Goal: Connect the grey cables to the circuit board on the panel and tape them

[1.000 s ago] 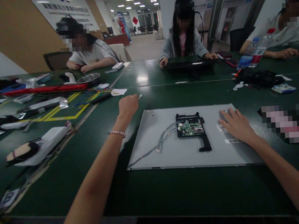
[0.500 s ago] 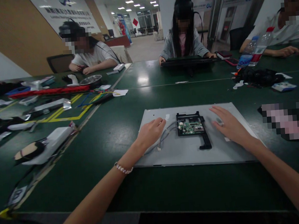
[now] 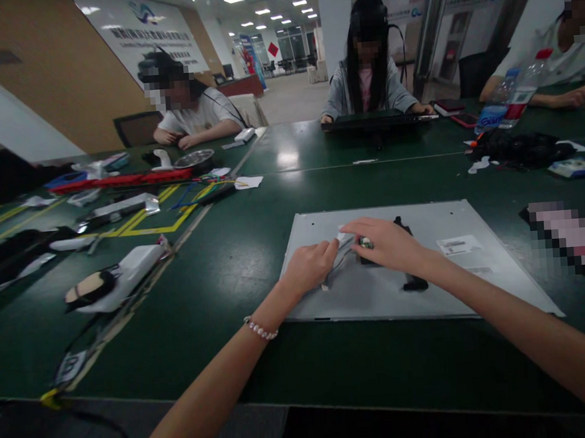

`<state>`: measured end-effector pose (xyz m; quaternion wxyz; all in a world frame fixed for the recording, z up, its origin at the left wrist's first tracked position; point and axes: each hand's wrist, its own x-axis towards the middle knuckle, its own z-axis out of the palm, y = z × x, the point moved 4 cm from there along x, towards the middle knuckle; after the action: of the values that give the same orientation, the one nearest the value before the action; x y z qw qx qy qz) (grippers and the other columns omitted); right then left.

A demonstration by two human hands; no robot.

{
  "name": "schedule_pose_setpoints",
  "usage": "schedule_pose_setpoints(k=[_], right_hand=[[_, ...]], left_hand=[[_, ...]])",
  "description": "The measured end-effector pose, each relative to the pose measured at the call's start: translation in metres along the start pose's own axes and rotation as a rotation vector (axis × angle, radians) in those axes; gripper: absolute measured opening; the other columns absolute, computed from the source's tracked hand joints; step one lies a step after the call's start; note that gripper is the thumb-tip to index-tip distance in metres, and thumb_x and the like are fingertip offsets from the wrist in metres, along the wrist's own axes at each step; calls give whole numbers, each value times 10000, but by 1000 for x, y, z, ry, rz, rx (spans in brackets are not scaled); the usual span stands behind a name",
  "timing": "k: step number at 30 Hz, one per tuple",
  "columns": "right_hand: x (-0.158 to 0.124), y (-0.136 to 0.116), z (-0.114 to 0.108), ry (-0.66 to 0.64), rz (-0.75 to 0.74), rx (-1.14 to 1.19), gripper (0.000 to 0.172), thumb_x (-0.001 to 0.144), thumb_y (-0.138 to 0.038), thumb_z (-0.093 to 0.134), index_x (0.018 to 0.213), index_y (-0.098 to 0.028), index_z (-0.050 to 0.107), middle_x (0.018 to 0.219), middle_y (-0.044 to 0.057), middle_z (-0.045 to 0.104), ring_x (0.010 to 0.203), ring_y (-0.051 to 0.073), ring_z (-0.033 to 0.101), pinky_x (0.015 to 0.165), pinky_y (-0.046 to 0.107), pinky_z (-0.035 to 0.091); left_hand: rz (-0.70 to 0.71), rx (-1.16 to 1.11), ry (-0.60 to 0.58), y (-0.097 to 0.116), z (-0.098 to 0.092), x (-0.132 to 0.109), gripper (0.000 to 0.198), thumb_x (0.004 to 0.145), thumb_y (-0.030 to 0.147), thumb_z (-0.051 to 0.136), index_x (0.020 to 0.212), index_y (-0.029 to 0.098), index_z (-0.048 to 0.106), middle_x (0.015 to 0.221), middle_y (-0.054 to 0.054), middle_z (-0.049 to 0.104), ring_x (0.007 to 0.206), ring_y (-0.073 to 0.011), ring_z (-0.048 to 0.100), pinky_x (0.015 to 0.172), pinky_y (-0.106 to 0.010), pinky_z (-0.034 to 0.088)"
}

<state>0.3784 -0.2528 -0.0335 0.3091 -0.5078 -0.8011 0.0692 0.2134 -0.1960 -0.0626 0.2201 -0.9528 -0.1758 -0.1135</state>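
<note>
A flat grey panel (image 3: 443, 295) lies on the table in front of me. On it sits a black plastic bracket (image 3: 416, 283) with a small green circuit board (image 3: 365, 242), mostly covered by my right hand. Grey cables (image 3: 342, 255) run left from the board beneath my fingers. My left hand (image 3: 312, 266) is closed, thumb and forefinger pinching a small white piece (image 3: 342, 234) like tape or paper. My right hand (image 3: 390, 242) reaches across the bracket with fingers stretched and thumb apart, its fingertips at the white piece.
Cables, tools and a white-and-tan device (image 3: 116, 278) lie to the left. On the right are bottles (image 3: 519, 96), a black bundle (image 3: 523, 148) and a phone (image 3: 574, 233). Across the table a person (image 3: 365, 74) holds a dark panel (image 3: 378, 119); others sit at either side.
My right hand has moved left from the panel's right side across the bracket to my left hand's fingertips, uncovering a white label. The view has shifted slightly left.
</note>
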Motion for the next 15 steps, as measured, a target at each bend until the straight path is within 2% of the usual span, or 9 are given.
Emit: schedule_pose_setpoints(k=[5,9,15], right_hand=[[18,-6,19,-17,45,-44,215,888,-149,550,1054,-183,683,1116,67,705,1030,222,648,915,360,504],[18,-2,23,-13,77,-110,196,902,-150,544,1001,-182,710,1043,61,732,963,226,669,847,349,510],[7,6,14,27,38,-209,232,947,-198,506,1020,-218,725,1073,47,736,940,217,683,777,332,513]], left_hand=[[-13,-13,88,-2,-1,-3,223,1000,170,362,986,131,581,648,-23,591,535,-144,560,474,-261,363],[-9,-22,125,0,0,-3,207,995,168,382,980,140,587,646,-18,593,532,-138,548,477,-263,351],[-101,-54,69,-3,-4,1,200,990,181,398,997,149,595,707,-29,624,580,-148,568,499,-276,360]])
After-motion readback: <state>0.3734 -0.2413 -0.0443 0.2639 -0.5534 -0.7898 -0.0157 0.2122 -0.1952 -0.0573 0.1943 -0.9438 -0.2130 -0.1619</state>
